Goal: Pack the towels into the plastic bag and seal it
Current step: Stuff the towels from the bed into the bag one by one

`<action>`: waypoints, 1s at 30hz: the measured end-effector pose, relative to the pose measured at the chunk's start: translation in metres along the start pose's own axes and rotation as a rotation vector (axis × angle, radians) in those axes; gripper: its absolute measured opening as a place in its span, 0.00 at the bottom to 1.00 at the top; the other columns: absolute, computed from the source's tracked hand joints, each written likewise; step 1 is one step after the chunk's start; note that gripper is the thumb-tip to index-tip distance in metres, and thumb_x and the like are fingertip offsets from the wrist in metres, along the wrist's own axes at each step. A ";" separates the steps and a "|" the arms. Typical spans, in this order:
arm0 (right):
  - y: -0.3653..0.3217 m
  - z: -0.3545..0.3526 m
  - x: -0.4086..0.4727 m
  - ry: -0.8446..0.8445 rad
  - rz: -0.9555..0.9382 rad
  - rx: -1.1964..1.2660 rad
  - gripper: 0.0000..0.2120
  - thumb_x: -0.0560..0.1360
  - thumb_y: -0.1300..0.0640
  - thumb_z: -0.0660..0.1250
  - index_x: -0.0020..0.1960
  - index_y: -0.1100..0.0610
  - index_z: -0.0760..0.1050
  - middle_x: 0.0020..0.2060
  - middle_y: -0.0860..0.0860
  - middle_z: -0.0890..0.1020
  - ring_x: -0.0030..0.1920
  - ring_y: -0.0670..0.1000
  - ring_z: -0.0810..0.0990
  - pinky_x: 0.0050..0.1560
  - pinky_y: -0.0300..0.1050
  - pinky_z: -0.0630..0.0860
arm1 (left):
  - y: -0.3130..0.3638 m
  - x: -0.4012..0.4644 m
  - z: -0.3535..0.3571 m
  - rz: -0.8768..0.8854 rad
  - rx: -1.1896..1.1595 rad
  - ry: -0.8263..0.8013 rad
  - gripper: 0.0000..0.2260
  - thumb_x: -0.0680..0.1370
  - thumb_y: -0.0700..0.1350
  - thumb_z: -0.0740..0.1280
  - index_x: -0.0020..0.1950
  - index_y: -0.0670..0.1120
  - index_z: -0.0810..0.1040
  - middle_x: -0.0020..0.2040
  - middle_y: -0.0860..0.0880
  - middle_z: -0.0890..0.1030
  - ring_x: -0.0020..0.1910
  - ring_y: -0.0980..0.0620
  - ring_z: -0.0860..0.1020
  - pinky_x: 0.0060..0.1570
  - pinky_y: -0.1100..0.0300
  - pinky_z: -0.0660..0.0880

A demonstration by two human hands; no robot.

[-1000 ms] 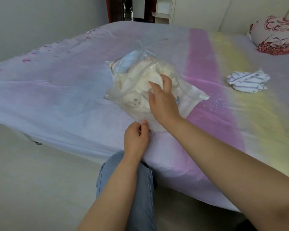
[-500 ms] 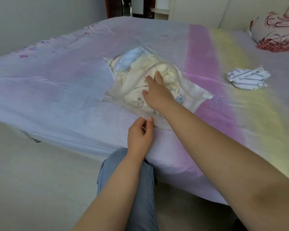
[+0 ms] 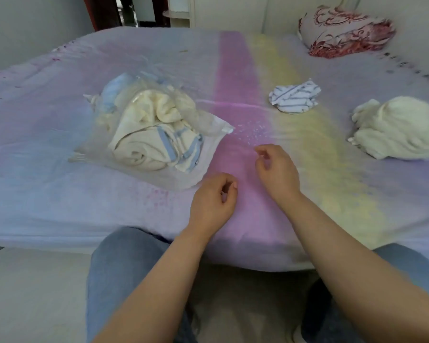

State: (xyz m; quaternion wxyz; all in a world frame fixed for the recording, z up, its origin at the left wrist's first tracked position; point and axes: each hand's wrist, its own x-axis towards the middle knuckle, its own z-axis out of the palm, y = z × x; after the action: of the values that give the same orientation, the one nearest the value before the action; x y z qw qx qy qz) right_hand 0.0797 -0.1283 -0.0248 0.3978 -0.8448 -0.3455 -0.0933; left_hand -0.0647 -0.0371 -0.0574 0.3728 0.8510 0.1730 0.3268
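Both hands, left hand and right hand, are held loosely curled and empty just beside the plastic bag, which is stuffed with towels on the bed.

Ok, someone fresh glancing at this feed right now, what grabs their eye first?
Probably the clear plastic bag stuffed with cream and blue-striped towels, lying left of centre on the pastel bed sheet. Next, two loose towels on the right: a striped towel and a cream towel. The left hand and right hand hover empty near the bed's front edge.
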 end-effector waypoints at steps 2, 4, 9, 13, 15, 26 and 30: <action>0.042 -0.029 0.021 0.041 0.125 -0.141 0.18 0.73 0.60 0.64 0.63 0.54 0.74 0.69 0.57 0.67 0.58 0.61 0.77 0.57 0.48 0.73 | 0.011 0.012 0.021 -0.005 -0.034 -0.043 0.04 0.77 0.47 0.62 0.46 0.51 0.76 0.44 0.56 0.79 0.40 0.56 0.77 0.43 0.58 0.76; 0.081 -0.061 0.044 0.050 0.322 -0.254 0.21 0.73 0.60 0.64 0.66 0.53 0.70 0.75 0.59 0.53 0.57 0.63 0.78 0.55 0.50 0.74 | 0.021 0.020 0.038 -0.029 -0.055 -0.087 0.04 0.76 0.46 0.63 0.47 0.52 0.76 0.44 0.58 0.79 0.41 0.58 0.77 0.44 0.63 0.75; 0.183 -0.115 0.105 -0.270 0.607 -0.524 0.24 0.75 0.56 0.57 0.71 0.55 0.64 0.72 0.61 0.64 0.76 0.63 0.52 0.73 0.62 0.51 | 0.031 0.024 0.062 -0.050 -0.072 -0.181 0.07 0.76 0.42 0.64 0.51 0.51 0.77 0.44 0.56 0.79 0.40 0.61 0.75 0.44 0.70 0.71; 0.218 -0.117 0.111 -0.462 0.522 -0.765 0.22 0.78 0.57 0.51 0.70 0.63 0.67 0.67 0.60 0.72 0.72 0.61 0.64 0.74 0.56 0.51 | 0.027 0.024 0.065 -0.085 -0.068 -0.182 0.08 0.76 0.41 0.64 0.52 0.51 0.77 0.44 0.56 0.80 0.40 0.61 0.76 0.44 0.71 0.71; 0.210 -0.113 0.102 -0.402 0.405 -0.784 0.19 0.78 0.60 0.53 0.66 0.65 0.70 0.63 0.61 0.75 0.66 0.61 0.71 0.69 0.51 0.61 | 0.024 0.025 0.063 -0.111 -0.055 -0.174 0.08 0.76 0.41 0.64 0.52 0.53 0.77 0.44 0.57 0.80 0.41 0.62 0.77 0.44 0.75 0.70; 0.006 -0.093 -0.003 -0.443 0.206 0.265 0.23 0.71 0.64 0.68 0.64 0.56 0.70 0.47 0.54 0.79 0.44 0.51 0.77 0.45 0.43 0.73 | 0.040 0.040 0.057 -0.104 -0.232 -0.207 0.47 0.62 0.55 0.76 0.71 0.68 0.50 0.73 0.54 0.57 0.71 0.57 0.62 0.63 0.67 0.66; -0.023 -0.112 -0.027 -0.638 0.114 0.615 0.18 0.73 0.69 0.67 0.59 0.54 0.76 0.48 0.61 0.82 0.43 0.51 0.78 0.44 0.43 0.74 | 0.058 0.040 0.023 -0.074 -0.424 -0.433 0.29 0.66 0.50 0.76 0.62 0.66 0.70 0.66 0.62 0.73 0.69 0.61 0.67 0.65 0.66 0.69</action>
State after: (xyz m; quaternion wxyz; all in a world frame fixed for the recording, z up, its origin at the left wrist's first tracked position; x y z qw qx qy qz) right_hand 0.0570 -0.2141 0.0520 0.5087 -0.6915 -0.4153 0.3010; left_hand -0.0173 -0.0661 -0.0083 0.5820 0.7972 0.0485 0.1530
